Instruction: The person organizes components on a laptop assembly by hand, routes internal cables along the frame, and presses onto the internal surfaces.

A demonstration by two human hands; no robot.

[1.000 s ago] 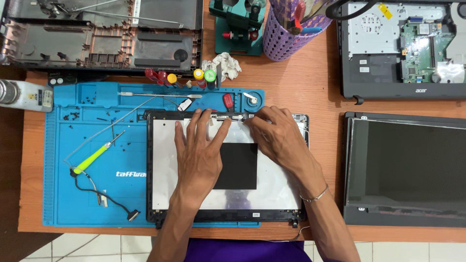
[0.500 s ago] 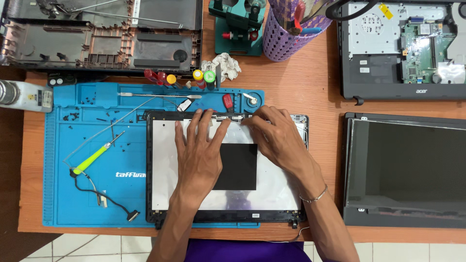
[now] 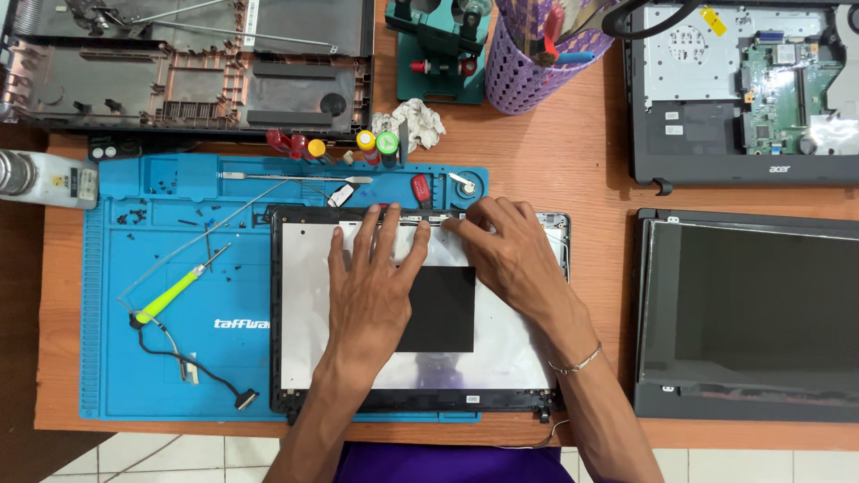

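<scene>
Left hand (image 3: 371, 282) lies flat, palm down, fingers spread and stretched forward on the silver inside of the laptop lid (image 3: 313, 313), fingertips at the lid's far edge; it grips nothing, just presses. Right hand (image 3: 510, 255) also palm down, angled in from the right, fingers bent a little and bunched at the same far edge near the small parts along the top bezel, touching it; no closed grasp visible. A thin bracelet (image 3: 577, 362) sits on the right wrist. Both forearms come up from the near edge of the counter (image 3: 573, 152). A black square patch (image 3: 443, 309) lies on the lid between the hands, partly under the left palm. The lid lies flat on the right part of the blue work mat (image 3: 152, 358), its right edge overhanging the mat onto bare wood. Left of the lid, open mat room with a yellow-green handled tool (image 3: 170, 295), a black cable (image 3: 192, 362) and scattered small screws. Beyond the lid, screwdrivers (image 3: 335, 148) and a crumpled tissue (image 3: 412, 121). Right of it, apart by a strip of counter, a dark screen panel (image 3: 752, 313); farther back an open laptop base (image 3: 743, 85), a purple basket (image 3: 546, 58) and a stripped case (image 3: 188, 67).
</scene>
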